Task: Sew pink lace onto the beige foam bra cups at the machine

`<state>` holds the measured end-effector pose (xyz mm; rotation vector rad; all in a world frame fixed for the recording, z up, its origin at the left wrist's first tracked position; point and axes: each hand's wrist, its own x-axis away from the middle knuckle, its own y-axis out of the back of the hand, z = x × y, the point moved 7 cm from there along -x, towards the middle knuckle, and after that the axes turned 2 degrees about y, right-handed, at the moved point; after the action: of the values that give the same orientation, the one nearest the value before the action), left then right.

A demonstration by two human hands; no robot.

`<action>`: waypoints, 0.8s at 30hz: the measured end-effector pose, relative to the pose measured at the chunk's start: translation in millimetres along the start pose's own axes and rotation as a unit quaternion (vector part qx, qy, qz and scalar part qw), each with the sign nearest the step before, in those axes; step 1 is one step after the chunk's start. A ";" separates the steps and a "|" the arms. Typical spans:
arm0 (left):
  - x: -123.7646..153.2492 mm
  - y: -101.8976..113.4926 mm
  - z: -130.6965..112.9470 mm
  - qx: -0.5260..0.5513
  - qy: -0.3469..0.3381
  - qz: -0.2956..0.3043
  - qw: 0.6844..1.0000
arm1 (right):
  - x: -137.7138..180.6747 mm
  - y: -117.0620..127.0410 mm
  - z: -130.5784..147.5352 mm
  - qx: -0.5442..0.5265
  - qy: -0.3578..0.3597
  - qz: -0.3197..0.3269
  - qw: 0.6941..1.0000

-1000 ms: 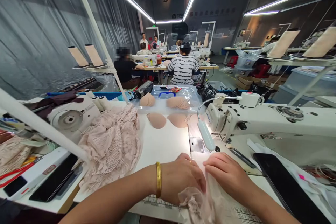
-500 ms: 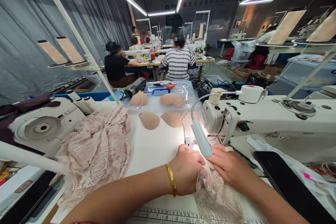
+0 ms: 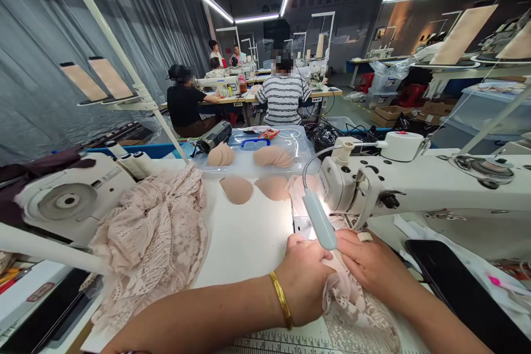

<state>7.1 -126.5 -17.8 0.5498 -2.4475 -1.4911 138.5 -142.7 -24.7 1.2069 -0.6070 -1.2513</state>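
Pale pink lace fabric [image 3: 352, 301] bunches between my hands and hangs toward the table's front edge. My left hand [image 3: 306, 279], with a gold bangle at the wrist, curls its fingers round the lace just in front of the sewing machine's needle area. On the right side of the same cloth, my right hand [image 3: 369, 260] grips it with fingers close together and pointing left. A grey gooseneck lamp [image 3: 319, 221] hangs over the fingertips and hides part of them. The white sewing machine [image 3: 415, 180] stands behind my right hand; its needle is hidden.
A lace heap [image 3: 153, 232] lies left. Two beige cup pads [image 3: 236, 190] sit ahead, with stacked pads [image 3: 272, 156] on a clear plastic box [image 3: 298, 141]. A black phone [image 3: 460, 282] lies right; a printed ruler [image 3: 282, 343] runs along the front. Co-workers sit beyond.
Both hands have shifted slightly right and toward me with the lace between them. The camera view has turned a little. Both grips look the same.
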 end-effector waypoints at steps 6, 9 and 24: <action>-0.5 -0.6 0.7 -0.002 -0.003 0.030 1.000 | 1.2 0.4 0.6 0.020 0.006 -0.020 1.000; -2.6 0.4 5.1 -0.012 -0.014 0.039 0.999 | 2.6 -0.1 1.2 0.031 0.009 -0.042 0.999; -26.7 29.2 31.0 -0.137 -0.103 0.046 0.984 | 3.5 -2.5 0.7 0.059 0.037 -0.037 0.997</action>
<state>13.7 -78.0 -6.0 0.2342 -2.3160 -1.8854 137.9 -145.9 -27.6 1.3779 -0.5926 -1.2416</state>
